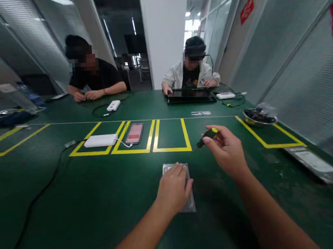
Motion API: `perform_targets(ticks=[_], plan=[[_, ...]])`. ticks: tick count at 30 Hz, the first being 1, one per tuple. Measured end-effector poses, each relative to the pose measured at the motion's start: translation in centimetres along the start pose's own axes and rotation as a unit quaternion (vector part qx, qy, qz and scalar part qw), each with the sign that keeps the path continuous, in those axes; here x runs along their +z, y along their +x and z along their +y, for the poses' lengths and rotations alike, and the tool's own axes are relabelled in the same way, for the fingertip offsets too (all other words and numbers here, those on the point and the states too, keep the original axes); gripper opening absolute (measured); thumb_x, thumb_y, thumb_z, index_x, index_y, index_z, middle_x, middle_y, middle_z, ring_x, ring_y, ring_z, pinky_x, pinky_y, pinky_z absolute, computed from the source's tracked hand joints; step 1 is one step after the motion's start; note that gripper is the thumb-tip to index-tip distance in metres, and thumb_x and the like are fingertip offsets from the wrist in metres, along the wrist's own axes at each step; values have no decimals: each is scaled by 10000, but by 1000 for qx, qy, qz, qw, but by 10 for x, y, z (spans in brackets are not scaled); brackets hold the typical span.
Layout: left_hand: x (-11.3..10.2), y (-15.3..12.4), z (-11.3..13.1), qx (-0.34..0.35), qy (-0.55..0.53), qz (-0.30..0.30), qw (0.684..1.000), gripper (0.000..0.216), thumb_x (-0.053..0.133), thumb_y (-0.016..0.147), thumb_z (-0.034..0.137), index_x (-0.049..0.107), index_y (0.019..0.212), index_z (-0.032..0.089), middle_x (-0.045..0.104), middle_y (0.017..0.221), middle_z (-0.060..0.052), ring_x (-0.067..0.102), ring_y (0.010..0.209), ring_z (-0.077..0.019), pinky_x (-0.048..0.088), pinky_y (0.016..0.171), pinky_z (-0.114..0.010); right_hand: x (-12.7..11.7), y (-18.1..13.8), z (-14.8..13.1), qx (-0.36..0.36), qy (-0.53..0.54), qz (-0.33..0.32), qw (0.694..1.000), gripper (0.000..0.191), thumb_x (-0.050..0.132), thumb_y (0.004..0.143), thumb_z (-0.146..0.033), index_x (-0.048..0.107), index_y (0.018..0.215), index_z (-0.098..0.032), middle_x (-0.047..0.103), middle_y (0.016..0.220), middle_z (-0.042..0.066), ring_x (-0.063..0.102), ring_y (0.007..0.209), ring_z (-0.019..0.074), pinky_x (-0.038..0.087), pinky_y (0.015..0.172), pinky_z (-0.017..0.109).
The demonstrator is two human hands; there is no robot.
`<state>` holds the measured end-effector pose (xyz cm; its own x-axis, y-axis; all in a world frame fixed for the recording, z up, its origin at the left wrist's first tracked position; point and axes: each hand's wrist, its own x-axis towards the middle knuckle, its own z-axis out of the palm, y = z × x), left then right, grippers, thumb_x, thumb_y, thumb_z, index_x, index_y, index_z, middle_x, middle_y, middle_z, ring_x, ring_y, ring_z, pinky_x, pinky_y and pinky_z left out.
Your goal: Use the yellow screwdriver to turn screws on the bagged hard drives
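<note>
We had L hand [174, 188] palm-down on a flat metal case [190, 205], fingers close together, thumb by its right edge; couldn't tell if it pinched the sides or just pressed. Case lay flat on the green table [104, 207], approx. centre, nearer us than the taped boxes [172, 149].

R hand [227, 152] pinched a screwdriver [207, 137] by its blk/yellow handle btwn thumb & fingers, shaft angled down-left. Tip blurry, but it was near the case's far right corner & looked clear of it.

Other stuff: white power bank [101, 140] across the tape of the L-most of the three middle boxes, short white cord to a pink phone [134, 134] in the next one. Blk cable [50, 180] ran down the L side. Metal bowl [259, 122] w/ dark bits sat at the R-side box, flat silvery unit [317, 164] just below it.

Across from us: person in blk top [107, 77], forearms on table; another in light jacket [175, 77], one hand on a blk panel [191, 95].
</note>
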<state>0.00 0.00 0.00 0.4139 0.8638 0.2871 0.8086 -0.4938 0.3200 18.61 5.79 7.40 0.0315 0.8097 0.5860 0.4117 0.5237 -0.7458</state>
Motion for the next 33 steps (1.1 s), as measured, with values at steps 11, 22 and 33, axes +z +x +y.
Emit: perform_targets(ticks=[11, 22, 33], plan=[[-5, 0, 0, 2, -3, 7, 1000, 442, 588, 899, 363, 562, 1273, 130, 602, 1288, -141, 536, 1233, -308, 439, 1058, -465, 18, -3, 17, -45, -99, -20, 994, 318, 614, 896, -327, 546, 1184, -207, 621, 857, 11, 601, 668, 135, 513, 657, 281], [-5, 0, -1, 3, -9, 8, 1000, 428, 586, 895, 343, 565, 1267, 132, 597, 1292, -136, 530, 1239, -305, 438, 1058, -467, 22, -5, 23, -45, -107, -26, 993, 303, 613, 895, -314, 551, 1168, -201, 621, 844, 8, 604, 666, 133, 510, 662, 271], [-3, 0, -2, 7, -9, 14, 1000, 425, 590, 893, 336, 570, 1262, 127, 602, 1291, -140, 538, 1233, -305, 444, 1057, -469, 25, -4, 26, -41, -110, -35, 992, 297, 602, 899, -332, 542, 1157, -199, 618, 820, 5, 609, 655, 132, 517, 653, 266]])
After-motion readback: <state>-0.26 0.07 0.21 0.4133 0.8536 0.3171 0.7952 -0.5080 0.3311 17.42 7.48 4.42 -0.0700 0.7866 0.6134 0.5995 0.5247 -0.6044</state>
